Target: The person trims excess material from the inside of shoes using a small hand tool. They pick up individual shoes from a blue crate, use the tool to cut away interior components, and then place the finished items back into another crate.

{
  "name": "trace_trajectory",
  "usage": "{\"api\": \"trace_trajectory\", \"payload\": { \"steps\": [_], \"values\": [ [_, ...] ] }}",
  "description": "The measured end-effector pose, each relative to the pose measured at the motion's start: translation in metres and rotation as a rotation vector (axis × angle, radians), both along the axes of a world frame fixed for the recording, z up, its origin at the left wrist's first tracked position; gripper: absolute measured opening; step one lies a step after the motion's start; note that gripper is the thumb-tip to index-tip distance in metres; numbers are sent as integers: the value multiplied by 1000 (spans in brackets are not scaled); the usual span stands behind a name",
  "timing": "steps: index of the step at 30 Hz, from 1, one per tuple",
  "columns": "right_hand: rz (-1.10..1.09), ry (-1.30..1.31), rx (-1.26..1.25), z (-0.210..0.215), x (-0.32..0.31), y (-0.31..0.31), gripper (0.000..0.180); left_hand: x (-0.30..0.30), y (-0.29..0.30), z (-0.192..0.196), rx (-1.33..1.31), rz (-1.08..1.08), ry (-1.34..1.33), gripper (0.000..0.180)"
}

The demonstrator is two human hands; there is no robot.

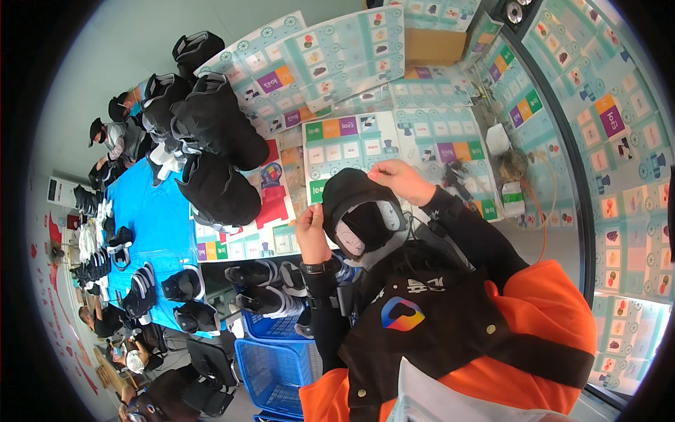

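Workbench surface, as I read it from the head view: covered in pale teal printed instruction sheets with small coloured squares, overlapping across the top and running up the right-hand wall.

Item 1: black padded shoe upper with a pale grey lining, held above the bench edge in front of the person's chest, opening turned toward the camera.

Item 2: left hand, fingers curled closed around the lower left rim of the shoe upper, thumb on the outside. A dark wristband sits just below it.

Item 3: right hand, fingertips pinched tightly on the top edge of the same upper, no gap between them that I can see.

Item 4: heap of black shoe uppers stacked on the bench to the left; I count roughly four large bundles, exact number unclear.

Item 5: blue table cover further left, with more dark shoe parts along it; too small to count.

Item 6: blue plastic mesh crates, two visible below the bench, with black-and-white shoe pieces resting just above the upper crate.

Item 7: other seated workers along the far left edge, well apart from the hands.

Item 8: orange and black jacket, worn by the person.
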State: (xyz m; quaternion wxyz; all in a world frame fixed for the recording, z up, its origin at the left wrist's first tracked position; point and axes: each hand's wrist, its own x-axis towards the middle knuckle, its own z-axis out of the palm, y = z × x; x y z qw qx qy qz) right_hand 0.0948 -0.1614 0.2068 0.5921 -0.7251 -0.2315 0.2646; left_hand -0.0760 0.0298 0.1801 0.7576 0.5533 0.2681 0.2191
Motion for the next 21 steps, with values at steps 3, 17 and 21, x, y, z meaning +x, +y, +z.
{"api": "trace_trajectory", "payload": {
  "steps": [3, 17, 21],
  "values": [
    [72, -64, 8, 13, -5, -1, 25, 4, 4, -5, -68, -31, 0, 27],
    [-246, -369, -107, -8, 41, -77, 32, 50, -16, -63, -457, -250, -25, 46],
    [-162, -157, -220, -81, 54, -102, 37, 69, -58, -116, -792, -301, -75, 48]
  ]
}}
